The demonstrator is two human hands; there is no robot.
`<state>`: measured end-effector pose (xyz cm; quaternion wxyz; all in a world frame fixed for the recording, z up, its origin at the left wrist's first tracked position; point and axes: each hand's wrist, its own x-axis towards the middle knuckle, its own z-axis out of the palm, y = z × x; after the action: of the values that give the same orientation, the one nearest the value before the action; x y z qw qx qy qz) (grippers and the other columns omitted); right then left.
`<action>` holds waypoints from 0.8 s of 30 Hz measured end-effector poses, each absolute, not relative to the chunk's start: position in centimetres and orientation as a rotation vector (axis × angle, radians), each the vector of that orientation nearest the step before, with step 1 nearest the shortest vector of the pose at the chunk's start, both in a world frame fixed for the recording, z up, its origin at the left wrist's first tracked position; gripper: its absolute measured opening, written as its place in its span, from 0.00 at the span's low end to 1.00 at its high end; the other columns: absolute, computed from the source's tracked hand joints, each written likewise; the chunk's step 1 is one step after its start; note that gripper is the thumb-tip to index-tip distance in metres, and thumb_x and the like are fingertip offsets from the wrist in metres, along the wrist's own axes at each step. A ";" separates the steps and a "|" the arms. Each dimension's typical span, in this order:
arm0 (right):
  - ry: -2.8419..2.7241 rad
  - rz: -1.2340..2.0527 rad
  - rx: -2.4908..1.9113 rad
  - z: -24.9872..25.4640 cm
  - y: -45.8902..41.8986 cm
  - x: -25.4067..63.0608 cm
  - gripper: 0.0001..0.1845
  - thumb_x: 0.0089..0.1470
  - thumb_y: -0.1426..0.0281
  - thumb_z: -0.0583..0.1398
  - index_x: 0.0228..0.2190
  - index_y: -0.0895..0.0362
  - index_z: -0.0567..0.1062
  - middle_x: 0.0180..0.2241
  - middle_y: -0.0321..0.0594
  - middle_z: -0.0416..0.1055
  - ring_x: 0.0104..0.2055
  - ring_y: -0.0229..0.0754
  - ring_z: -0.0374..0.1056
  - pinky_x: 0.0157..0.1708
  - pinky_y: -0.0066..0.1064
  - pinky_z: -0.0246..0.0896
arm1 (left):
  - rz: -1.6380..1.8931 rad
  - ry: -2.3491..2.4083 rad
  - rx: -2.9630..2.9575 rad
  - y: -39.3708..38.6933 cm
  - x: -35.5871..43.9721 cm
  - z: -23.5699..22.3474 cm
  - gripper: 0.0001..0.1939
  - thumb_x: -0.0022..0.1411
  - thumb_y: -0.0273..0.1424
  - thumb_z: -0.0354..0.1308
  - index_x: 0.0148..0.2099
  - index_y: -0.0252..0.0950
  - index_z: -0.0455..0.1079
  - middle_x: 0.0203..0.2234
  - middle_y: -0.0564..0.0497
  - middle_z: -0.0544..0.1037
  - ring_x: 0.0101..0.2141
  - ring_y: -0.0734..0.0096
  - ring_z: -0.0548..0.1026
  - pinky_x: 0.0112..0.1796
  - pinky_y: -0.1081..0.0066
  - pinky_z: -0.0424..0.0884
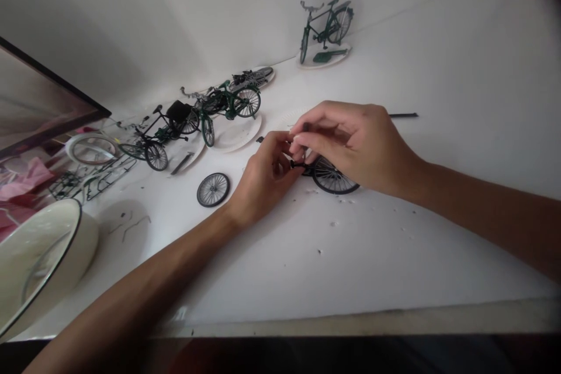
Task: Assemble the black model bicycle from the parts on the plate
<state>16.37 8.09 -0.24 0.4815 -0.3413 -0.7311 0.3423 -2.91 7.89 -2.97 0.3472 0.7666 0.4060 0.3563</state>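
Near the middle of the table, a partly assembled miniature bicycle (335, 177) with a black spoked wheel sits under my hands. My left hand (268, 170) is closed around the bicycle's near-left end, its fingers hiding most of the frame. Above it, my right hand (357, 143) pinches a small dark rod-like part (305, 128) upright between thumb and fingertips. The rod's lower end points down at the bicycle; whether it is seated there I cannot tell. A loose black spoked wheel (213, 189) lies flat beside my left wrist.
Finished miniature bicycles, one green (230, 106) and one black (169, 128), stand at the back left. Another bicycle (326, 26) rests on a paper plate by the wall. An enamel basin (90, 234) is at left. Behind my right hand lies a thin dark stick (405, 115).
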 end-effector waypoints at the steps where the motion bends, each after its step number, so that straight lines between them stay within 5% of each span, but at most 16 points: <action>1: -1.789 0.832 -0.832 -0.2 8.1 16.4 0.02 0.62 0.70 0.63 0.36 0.53 0.78 0.32 0.34 0.80 0.34 0.38 0.77 0.37 0.31 0.77 | 0.925 1.052 1.987 7.9 -2.9 -2.9 0.20 0.62 0.22 0.61 0.53 0.39 0.62 0.38 0.52 0.76 0.31 0.77 0.70 0.31 0.73 0.66; 24: -1.926 0.500 -0.984 0.4 8.1 15.9 0.08 0.56 0.65 0.68 0.29 0.54 0.77 0.25 0.31 0.76 0.25 0.36 0.70 0.26 0.30 0.62 | 0.978 1.084 2.017 7.9 -2.6 -2.5 0.18 0.59 0.20 0.63 0.49 0.37 0.63 0.34 0.55 0.73 0.28 0.80 0.67 0.29 0.76 0.66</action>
<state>15.92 8.06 0.44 0.4447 -0.3969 -0.7772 0.2018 -2.62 7.94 -2.49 0.3203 0.7674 0.4124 0.3721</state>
